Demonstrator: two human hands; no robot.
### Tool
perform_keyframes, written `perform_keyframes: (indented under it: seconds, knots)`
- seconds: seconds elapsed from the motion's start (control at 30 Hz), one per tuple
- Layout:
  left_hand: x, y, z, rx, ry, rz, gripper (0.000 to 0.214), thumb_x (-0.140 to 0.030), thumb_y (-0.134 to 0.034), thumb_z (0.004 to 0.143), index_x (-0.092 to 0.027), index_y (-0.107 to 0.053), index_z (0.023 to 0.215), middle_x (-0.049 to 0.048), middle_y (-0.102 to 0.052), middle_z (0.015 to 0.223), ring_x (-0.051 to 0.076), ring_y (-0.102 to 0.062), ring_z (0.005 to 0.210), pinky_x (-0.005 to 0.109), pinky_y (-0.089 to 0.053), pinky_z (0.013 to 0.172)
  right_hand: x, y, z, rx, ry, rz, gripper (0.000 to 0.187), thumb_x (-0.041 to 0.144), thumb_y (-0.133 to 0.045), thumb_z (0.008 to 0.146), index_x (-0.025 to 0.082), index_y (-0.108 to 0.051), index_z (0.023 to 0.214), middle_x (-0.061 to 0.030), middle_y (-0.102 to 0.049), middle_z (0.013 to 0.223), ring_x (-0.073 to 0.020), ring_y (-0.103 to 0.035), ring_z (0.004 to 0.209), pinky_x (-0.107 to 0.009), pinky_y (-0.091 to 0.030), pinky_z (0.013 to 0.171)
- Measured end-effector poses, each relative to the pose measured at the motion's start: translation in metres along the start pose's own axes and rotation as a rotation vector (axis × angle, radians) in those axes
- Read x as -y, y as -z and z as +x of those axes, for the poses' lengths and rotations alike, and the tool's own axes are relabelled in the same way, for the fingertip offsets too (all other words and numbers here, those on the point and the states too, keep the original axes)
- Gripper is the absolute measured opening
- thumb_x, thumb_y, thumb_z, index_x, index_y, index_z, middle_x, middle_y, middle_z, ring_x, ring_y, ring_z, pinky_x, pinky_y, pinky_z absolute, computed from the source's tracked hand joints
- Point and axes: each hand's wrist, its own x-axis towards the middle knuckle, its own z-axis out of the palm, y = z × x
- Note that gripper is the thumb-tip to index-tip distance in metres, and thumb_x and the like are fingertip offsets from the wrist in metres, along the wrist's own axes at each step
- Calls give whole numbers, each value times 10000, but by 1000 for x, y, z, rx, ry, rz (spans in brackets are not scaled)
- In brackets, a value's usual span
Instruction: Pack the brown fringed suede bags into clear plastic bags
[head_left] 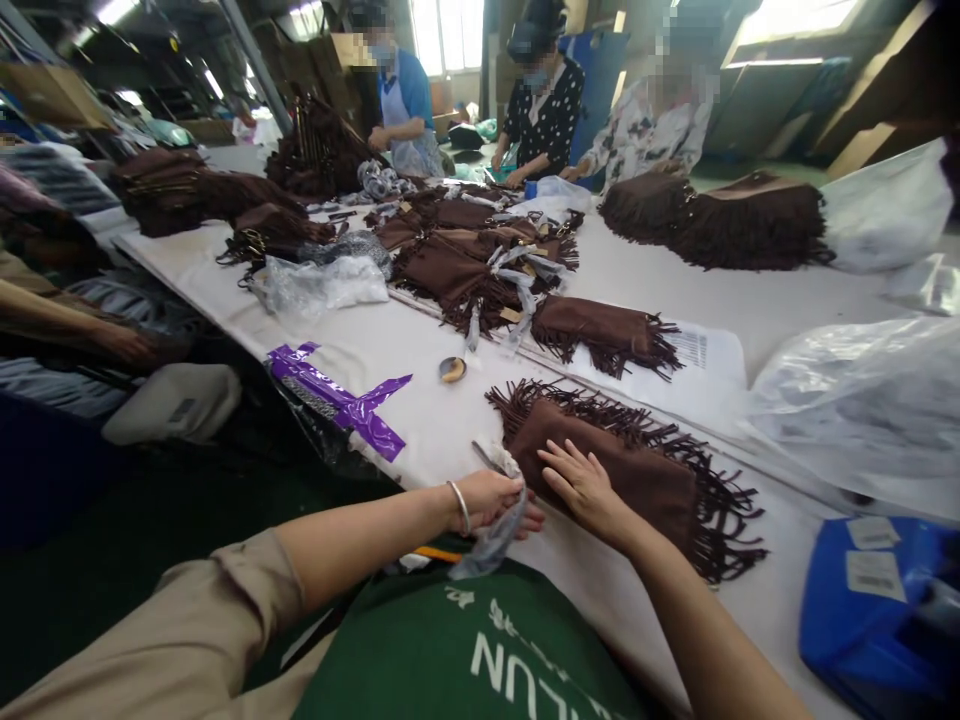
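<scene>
A brown suede piece with fringe point(645, 470) lies on the white table point(420, 420) right in front of me. My right hand point(581, 485) rests flat on its near left end, fingers stretched out. My left hand point(491, 500) is closed on a grey strip of cloth or wrapping point(499, 530) at the piece's left corner; the strip hangs down off the table edge. A bracelet sits on my left wrist.
More brown fringed pieces point(600, 335) and piles point(750, 220) cover the table's middle and far end. Purple tape strips point(337, 395) lie at the left edge, clear plastic bags point(862, 410) and a blue bag point(877, 600) to the right. Three people work at the far end; another person's arm point(75, 325) is at left.
</scene>
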Motion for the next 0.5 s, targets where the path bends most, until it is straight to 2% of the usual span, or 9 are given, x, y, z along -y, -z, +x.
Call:
perform_keyframes:
  seconds: [0.1,0.17,0.23,0.27,0.37,0.43,0.5]
  knots:
    - [3,-21,24,-42,0,213,381,-490,-521,837,-123,-591,915,117,-687,850,208,-673,769,366,-520,741,6,11,2,65,-3,3,611,601,-383,870,274,-362,1387,-20,-288,1489,-261,-122,1405,-535,-123,1127]
    - [3,-22,28,-71,4,378,366,-472,-502,849,-121,-604,871,95,-672,753,201,-659,657,367,-524,684,7,7,2,72,4,-86,666,586,-510,809,273,-373,1381,-16,-273,1495,-280,-124,1403,-535,-144,1124]
    - [0,-10,19,-162,-87,601,346,-447,-480,866,-129,-609,829,66,-640,669,187,-626,585,358,-517,661,7,-5,0,26,22,-216,625,457,-574,802,287,-385,1374,-2,-256,1501,-286,-126,1402,-528,-157,1121]
    - [-2,-1,11,-242,-191,758,329,-431,-470,875,-139,-615,831,63,-637,676,185,-620,604,355,-512,688,7,-14,-2,-23,32,-280,606,376,-571,811,295,-376,1378,5,-246,1505,-282,-126,1402,-523,-158,1120]
    - [-11,30,-17,-506,-583,1332,239,-325,-466,889,-186,-619,1010,88,-654,919,216,-611,878,357,-459,874,10,-41,-11,-216,47,-406,597,236,-511,838,274,-331,1405,-8,-227,1510,-278,-132,1401,-518,-163,1117]
    - [-15,46,-30,-590,-633,1590,272,-232,-488,867,-179,-586,1114,118,-628,1029,248,-569,998,381,-420,928,15,-53,-18,-306,51,-419,539,235,-466,870,247,-355,1397,-20,-263,1496,-277,-161,1395,-508,-185,1113]
    - [-16,51,-33,-597,-550,1714,241,-210,-500,850,-149,-610,1056,136,-633,980,270,-574,973,397,-431,888,22,-59,-24,-333,65,-397,467,256,-436,895,237,-420,1362,-25,-335,1465,-261,-219,1380,-473,-225,1107]
